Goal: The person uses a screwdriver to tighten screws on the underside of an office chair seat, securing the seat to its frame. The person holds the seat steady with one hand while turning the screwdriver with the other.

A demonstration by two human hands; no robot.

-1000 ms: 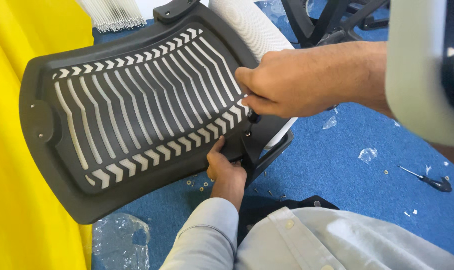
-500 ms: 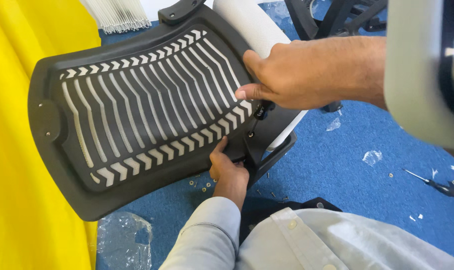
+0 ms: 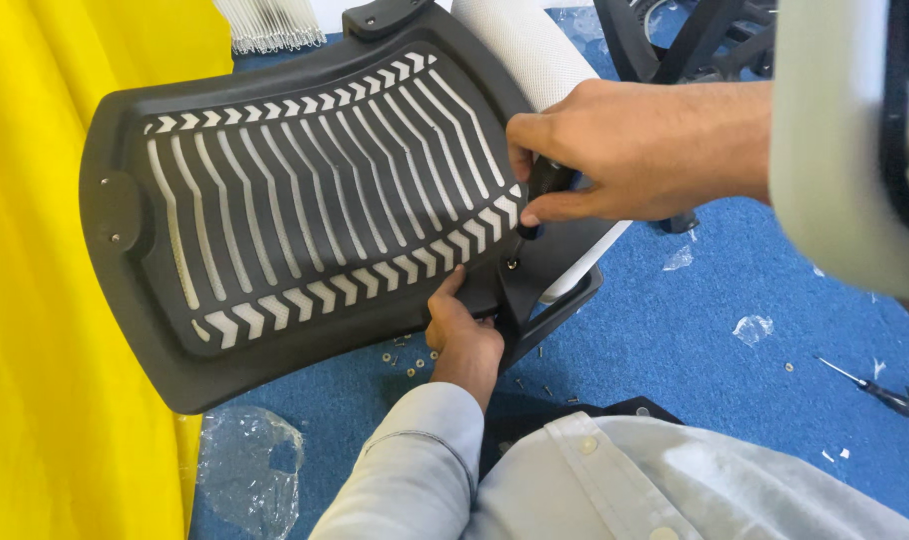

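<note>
The right hand point(image 3: 625, 150) is clenched around a short black tool handle point(image 3: 547, 180), thumb and index finger pinched low on it, its tip pressed down toward a screw hole point(image 3: 513, 264) in the black bracket point(image 3: 550, 262) at the lower right corner of the chair backrest panel point(image 3: 305, 200). The left hand point(image 3: 462, 335) reaches up from below, its fingers curled and gripping the lower edge of that slotted black panel just beside the bracket, thumb resting against the rim. The panel lies tilted across the middle of the view, its white slats showing through, between the yellow sheet point(image 3: 45, 300) on the left and the blue carpet point(image 3: 715, 330), with the white mesh chair part point(image 3: 520, 45) behind it. Small screws and washers point(image 3: 400, 355) lie scattered on the carpet beneath, a screwdriver point(image 3: 880, 392) well apart to the right. Compared with half a second before, the right fist has tightened and turned more upright over the bracket, while the left hand has kept its grip.
</note>
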